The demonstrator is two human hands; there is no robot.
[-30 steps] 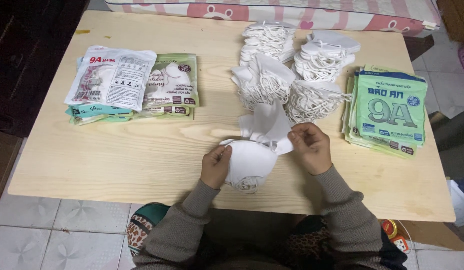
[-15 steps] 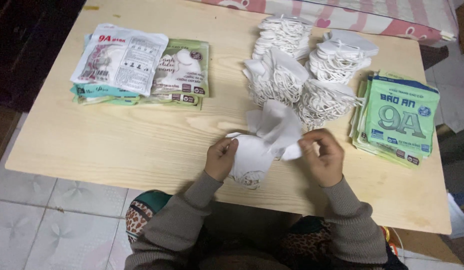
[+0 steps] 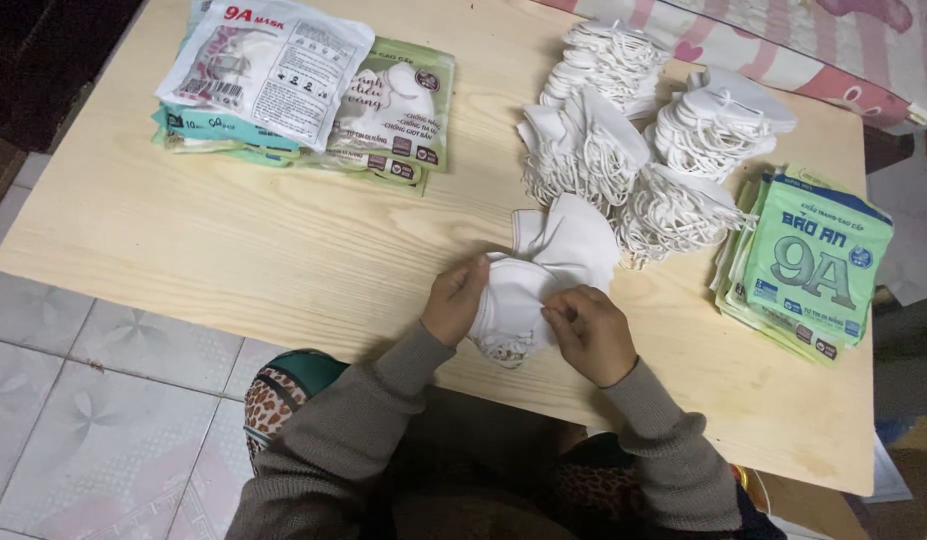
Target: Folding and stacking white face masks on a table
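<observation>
Far left on the wooden table (image 3: pixel 214 240), a stack of sealed mask packets (image 3: pixel 284 85) lies flat, a white one on top, green ones beneath; moving in, the left hand (image 3: pixel 456 300) pinches the left edge of a small stack of white face masks (image 3: pixel 529 290) at the table's near edge, fingers closed on the fabric; the right hand (image 3: pixel 591 333) grips the same stack from the right, fingertips curled onto it; just behind, heaps of loose white masks with ear loops (image 3: pixel 634 160) crowd together; far right, a pile of flat green packaging bags (image 3: pixel 809 265) sits near the table edge.
</observation>
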